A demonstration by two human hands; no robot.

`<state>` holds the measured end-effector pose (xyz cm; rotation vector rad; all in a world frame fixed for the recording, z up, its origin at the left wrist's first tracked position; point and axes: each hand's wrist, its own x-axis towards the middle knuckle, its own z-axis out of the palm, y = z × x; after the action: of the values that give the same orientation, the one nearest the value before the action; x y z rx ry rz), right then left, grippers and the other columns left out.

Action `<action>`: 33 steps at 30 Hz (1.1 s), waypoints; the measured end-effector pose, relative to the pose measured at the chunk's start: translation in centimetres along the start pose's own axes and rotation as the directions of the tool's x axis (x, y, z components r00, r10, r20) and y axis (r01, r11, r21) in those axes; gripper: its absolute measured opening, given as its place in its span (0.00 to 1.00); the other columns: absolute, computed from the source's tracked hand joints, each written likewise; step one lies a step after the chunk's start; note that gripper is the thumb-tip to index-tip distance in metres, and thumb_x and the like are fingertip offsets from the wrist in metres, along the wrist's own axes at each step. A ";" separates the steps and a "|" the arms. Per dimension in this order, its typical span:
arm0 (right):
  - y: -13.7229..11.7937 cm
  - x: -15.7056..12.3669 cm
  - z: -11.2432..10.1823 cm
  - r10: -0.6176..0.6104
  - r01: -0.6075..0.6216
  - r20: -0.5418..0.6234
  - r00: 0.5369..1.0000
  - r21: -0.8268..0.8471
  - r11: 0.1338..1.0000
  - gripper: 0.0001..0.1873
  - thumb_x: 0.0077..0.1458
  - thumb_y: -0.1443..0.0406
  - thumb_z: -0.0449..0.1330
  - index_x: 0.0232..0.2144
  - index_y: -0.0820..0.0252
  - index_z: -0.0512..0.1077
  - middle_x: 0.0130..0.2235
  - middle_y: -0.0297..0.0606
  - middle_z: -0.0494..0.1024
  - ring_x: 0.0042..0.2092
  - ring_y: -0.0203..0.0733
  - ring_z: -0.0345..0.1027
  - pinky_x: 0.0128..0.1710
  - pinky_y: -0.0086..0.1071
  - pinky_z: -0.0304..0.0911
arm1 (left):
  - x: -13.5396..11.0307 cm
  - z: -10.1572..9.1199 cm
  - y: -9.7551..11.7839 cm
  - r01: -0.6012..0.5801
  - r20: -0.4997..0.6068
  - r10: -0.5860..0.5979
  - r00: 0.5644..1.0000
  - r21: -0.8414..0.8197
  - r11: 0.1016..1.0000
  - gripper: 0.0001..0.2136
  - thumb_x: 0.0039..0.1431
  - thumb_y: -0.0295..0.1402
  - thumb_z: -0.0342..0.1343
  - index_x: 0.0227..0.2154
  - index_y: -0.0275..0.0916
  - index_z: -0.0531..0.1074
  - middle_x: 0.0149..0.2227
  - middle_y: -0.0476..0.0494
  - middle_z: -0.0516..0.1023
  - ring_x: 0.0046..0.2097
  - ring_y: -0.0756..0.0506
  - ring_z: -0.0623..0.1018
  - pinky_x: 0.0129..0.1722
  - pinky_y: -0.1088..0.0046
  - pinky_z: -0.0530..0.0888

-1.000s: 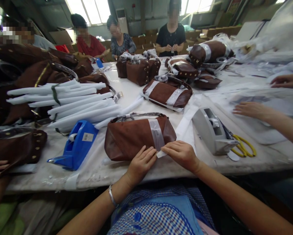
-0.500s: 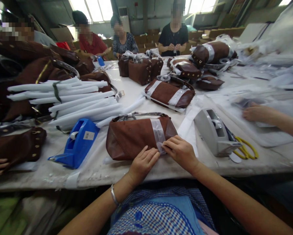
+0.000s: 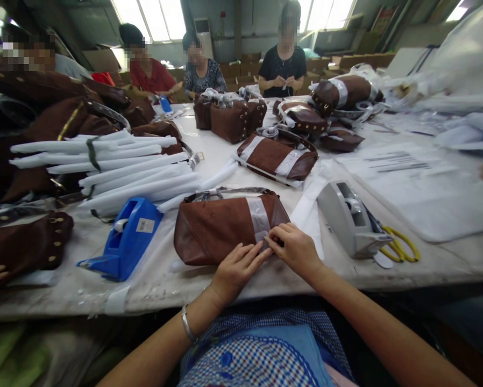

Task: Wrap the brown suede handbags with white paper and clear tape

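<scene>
A brown handbag [image 3: 213, 228] lies on its side before me, its strap along the far edge. Round its right part runs a translucent whitish strip of wrapping [image 3: 258, 215]. My left hand [image 3: 239, 269] rests with fingers stretched out along the bag's near lower edge, the tips by the strip's lower end. Fingers bent and pinched together, my right hand [image 3: 296, 247] holds the strip's lower end against the bag. The fingertips partly hide that end. A blue tape dispenser [image 3: 128, 236] stands left of the bag, a grey tape dispenser [image 3: 348, 220] to the right.
Yellow-handled scissors [image 3: 400, 244] lie beside the grey dispenser. White paper rolls [image 3: 136, 172] are piled at left, near more brown bags [image 3: 27, 236]. A wrapped bag [image 3: 277, 156] lies beyond mine. White sheets [image 3: 427, 188] cover the right side. Several co-workers stand across the table.
My right fingers have curled in closer at the strip's lower end, near my left fingertips. A co-worker's hand at right has drawn back from the white sheets to the picture's edge.
</scene>
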<state>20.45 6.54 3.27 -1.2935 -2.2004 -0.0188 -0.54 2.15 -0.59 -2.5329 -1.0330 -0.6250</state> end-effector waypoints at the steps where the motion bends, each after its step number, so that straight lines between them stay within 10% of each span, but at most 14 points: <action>1: 0.0 0.0 0.0 0.007 -0.007 -0.009 1.000 0.004 1.000 0.11 0.63 0.61 0.59 0.28 0.54 0.70 0.28 0.34 0.74 0.33 0.41 0.68 0.31 0.33 0.62 | 0.0 0.0 0.1 0.021 0.009 -0.021 1.000 -0.005 1.000 0.23 0.69 0.26 0.48 0.65 0.41 0.60 0.63 0.48 0.70 0.55 0.49 0.76 0.61 0.67 0.71; 7: 2.2 -1.4 -2.3 0.122 -0.118 -0.065 0.990 0.065 0.991 0.05 0.63 0.62 0.59 0.39 0.56 0.73 0.35 0.35 0.77 0.30 0.38 0.71 0.33 0.32 0.67 | 0.3 0.0 0.5 0.099 0.058 -0.095 0.994 -0.076 0.992 0.23 0.71 0.27 0.44 0.66 0.41 0.58 0.63 0.49 0.70 0.55 0.48 0.75 0.61 0.68 0.71; 12: 9.3 -5.0 -8.4 0.208 -0.271 -0.332 0.920 -0.158 0.950 0.15 0.63 0.59 0.58 0.50 0.57 0.73 0.51 0.46 0.77 0.54 0.52 0.71 0.58 0.46 0.63 | 0.3 0.0 0.4 0.093 0.017 -0.092 0.996 -0.097 0.991 0.25 0.69 0.23 0.43 0.67 0.40 0.56 0.63 0.50 0.70 0.54 0.47 0.75 0.61 0.67 0.71; 20: 17.4 -8.9 -12.5 0.789 -0.788 -0.162 0.592 0.087 0.609 0.24 0.56 0.46 0.57 0.38 0.59 0.81 0.60 0.48 0.71 0.59 0.53 0.66 0.63 0.43 0.56 | 0.1 0.1 0.4 0.080 0.042 -0.077 0.996 -0.081 0.993 0.30 0.66 0.20 0.42 0.69 0.40 0.49 0.64 0.51 0.68 0.56 0.45 0.75 0.59 0.63 0.74; 26: 16.6 -7.6 -12.1 0.822 -0.786 -0.083 0.564 0.252 0.565 0.22 0.50 0.46 0.64 0.35 0.56 0.83 0.64 0.44 0.67 0.63 0.53 0.63 0.65 0.41 0.52 | 0.0 0.3 0.4 0.081 0.030 -0.079 0.996 -0.087 0.993 0.31 0.65 0.20 0.43 0.70 0.41 0.49 0.64 0.49 0.68 0.56 0.45 0.75 0.60 0.63 0.73; 31: 16.2 -6.4 -11.5 0.878 -0.695 0.113 0.466 0.661 0.283 0.22 0.38 0.50 0.73 0.31 0.59 0.82 0.61 0.47 0.71 0.59 0.57 0.68 0.58 0.43 0.65 | 0.0 0.3 0.3 0.060 0.006 -0.060 0.998 -0.061 0.996 0.30 0.65 0.20 0.41 0.69 0.41 0.51 0.64 0.52 0.68 0.55 0.44 0.75 0.59 0.64 0.74; 33: 15.5 -6.1 -11.6 0.879 -0.632 0.051 0.473 0.715 0.299 0.21 0.37 0.50 0.74 0.31 0.58 0.82 0.61 0.45 0.71 0.59 0.55 0.68 0.58 0.43 0.65 | -0.1 0.3 0.3 0.059 -0.001 -0.060 0.998 -0.057 0.997 0.30 0.65 0.20 0.41 0.69 0.40 0.51 0.64 0.52 0.68 0.55 0.44 0.75 0.58 0.64 0.74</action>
<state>40.64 6.45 5.79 -1.6030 -0.8662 0.7872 -0.31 2.07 -0.90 -2.5576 -1.1084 -0.6838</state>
